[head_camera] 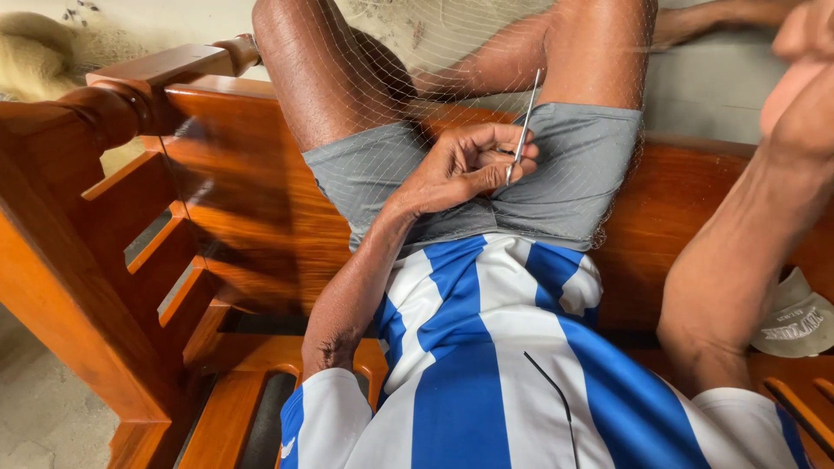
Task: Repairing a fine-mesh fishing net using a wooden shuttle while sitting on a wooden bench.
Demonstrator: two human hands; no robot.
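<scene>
Net (434, 78) lies over my knees and lap, spread out beyond my left hand (465, 165), with the wooden bench (243, 217) under and beside me. That hand is closed around a thin metal needle (524, 126) (pinched upright between thumb and fingers) resting on my grey shorts (573, 182). My right hand (804, 78) is raised near my face; I cannot tell its grip. I'd keep the mesh taut and the needle steady.
</scene>
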